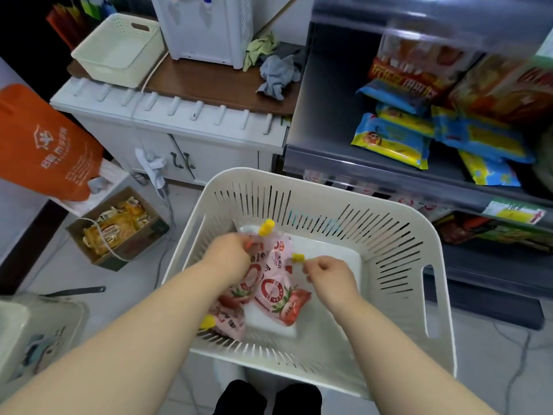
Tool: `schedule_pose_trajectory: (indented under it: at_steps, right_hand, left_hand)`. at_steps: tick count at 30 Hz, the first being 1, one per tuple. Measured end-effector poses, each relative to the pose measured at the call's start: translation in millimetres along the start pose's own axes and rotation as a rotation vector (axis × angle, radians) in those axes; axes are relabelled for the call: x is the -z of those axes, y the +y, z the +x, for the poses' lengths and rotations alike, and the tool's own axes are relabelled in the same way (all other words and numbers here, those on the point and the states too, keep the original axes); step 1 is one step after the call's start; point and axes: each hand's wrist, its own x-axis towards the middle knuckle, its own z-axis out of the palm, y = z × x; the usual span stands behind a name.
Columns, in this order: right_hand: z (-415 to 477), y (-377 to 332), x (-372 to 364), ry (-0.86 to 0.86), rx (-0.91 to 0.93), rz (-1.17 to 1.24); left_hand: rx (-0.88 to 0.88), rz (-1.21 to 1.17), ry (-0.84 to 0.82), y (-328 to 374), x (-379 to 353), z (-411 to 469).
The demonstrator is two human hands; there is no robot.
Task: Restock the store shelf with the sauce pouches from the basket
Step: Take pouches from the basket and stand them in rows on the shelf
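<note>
Three pink sauce pouches [230, 323] lie in the bottom of a white slotted basket [398, 235]. Each is printed with strawberries and a red ring and has a yellow cap; the small writing is too blurred to read. The left hand [229, 253] grips the top of the far pouch [253, 275], just under its cap. The right hand [329, 275] has its fingers curled just beside the cap [298, 258] of the middle pouch [278, 295]; whether they pinch it I cannot tell.

To the right, a grey shelf [326, 115] carries blue-and-yellow snack packets [392, 142] and red bags [419, 76] with blurred yellow characters. A green-and-yellow price tag [514, 212] sits on a lower edge. At left, an orange bag [45, 145] shows a white house logo. The floor [493, 369] is pale tile. A brown tabletop [209, 85] over a white cabinet [209, 151] carries a water dispenser [206, 25].
</note>
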Motion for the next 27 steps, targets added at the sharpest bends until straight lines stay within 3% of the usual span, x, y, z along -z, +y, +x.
schedule_pose_trajectory:
  at_steps: [3, 5, 15, 18, 22, 27]
  right_hand:
    - [10, 15, -12, -0.223, -0.049, -0.314]
    - [17, 16, -23, -0.325, -0.031, -0.391]
    - [62, 1, -67, -0.448, 0.109, -0.369]
    - [62, 3, -58, -0.438, 0.120, -0.250]
    - [58, 8, -19, -0.314, 0.012, 0.126]
    - [61, 18, 10, -0.119, -0.042, 0.404]
  left_hand:
    - [0.116, -0.233, 0.179, -3, 14, 3]
    - [0.109, -0.272, 0.215, -1, 20, 2]
    - [0.002, -0.284, 0.299, 4, 13, -1]
    - [-0.014, -0.347, 0.315, 5, 14, 1]
    - [-0.027, -0.395, 0.284, 7, 13, -3]
    - [-0.025, -0.239, 0.211, 6, 7, -2]
